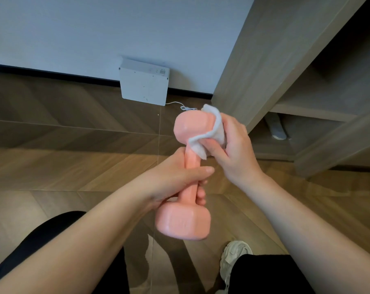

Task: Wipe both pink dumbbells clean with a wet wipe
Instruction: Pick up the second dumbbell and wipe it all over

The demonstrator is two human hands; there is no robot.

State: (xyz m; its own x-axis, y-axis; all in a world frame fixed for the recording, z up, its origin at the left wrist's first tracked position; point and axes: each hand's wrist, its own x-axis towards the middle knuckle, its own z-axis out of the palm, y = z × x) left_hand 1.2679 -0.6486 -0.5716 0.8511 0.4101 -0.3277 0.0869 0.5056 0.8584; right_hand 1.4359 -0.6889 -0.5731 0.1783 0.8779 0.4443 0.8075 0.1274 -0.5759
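Note:
One pink dumbbell (pixel 185 221) is held in the air over the floor, its far head pointing away from me. My left hand (pixel 175 177) is wrapped around its handle. My right hand (pixel 232 149) presses a white wet wipe (pixel 209 132) against the right side of the far head, with the wipe draped over that head's edge. Only this one dumbbell is in view.
A wood-pattern floor (pixel 73 162) lies below. A white box (pixel 144 85) leans against the wall with a thin white cable beside it. A wooden shelf unit (pixel 285 71) stands at the right. My black-trousered legs and a pale shoe (pixel 232 259) are at the bottom.

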